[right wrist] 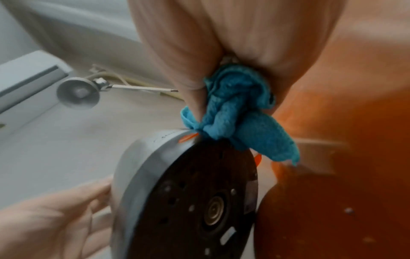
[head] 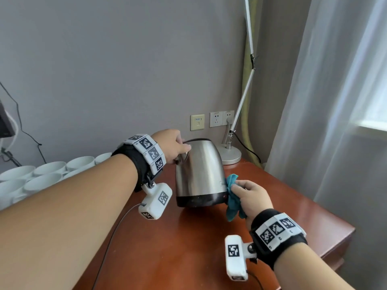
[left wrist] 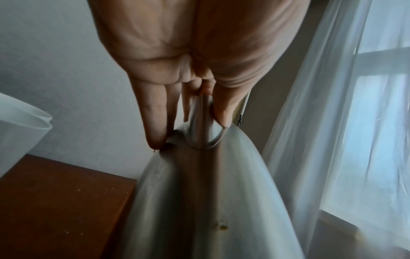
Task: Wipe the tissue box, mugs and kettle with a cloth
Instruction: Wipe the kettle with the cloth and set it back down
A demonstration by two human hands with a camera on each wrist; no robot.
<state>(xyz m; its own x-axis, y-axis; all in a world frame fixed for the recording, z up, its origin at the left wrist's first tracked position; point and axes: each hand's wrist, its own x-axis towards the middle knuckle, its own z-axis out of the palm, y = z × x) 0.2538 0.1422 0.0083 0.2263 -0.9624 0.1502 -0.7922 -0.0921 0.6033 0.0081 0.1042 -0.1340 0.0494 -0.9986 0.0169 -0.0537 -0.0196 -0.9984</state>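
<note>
Legible text: none; faint brand mark on kettle (head: 199, 174) and small label on wall plate (head: 197, 122) too blurred to read.

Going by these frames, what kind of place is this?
Probably a hotel guest room. A stainless steel electric kettle stands on a reddish-brown wooden desk beside rows of identical white ceramic mugs. A silver jointed desk lamp stands by the wall sockets, with sheer white curtains over the window.

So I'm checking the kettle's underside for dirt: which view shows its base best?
The right wrist view: the kettle is tilted, showing its dark underside, with the blue cloth at its edge. The head view shows only its steel side; the left wrist view shows its top and spout.
</note>
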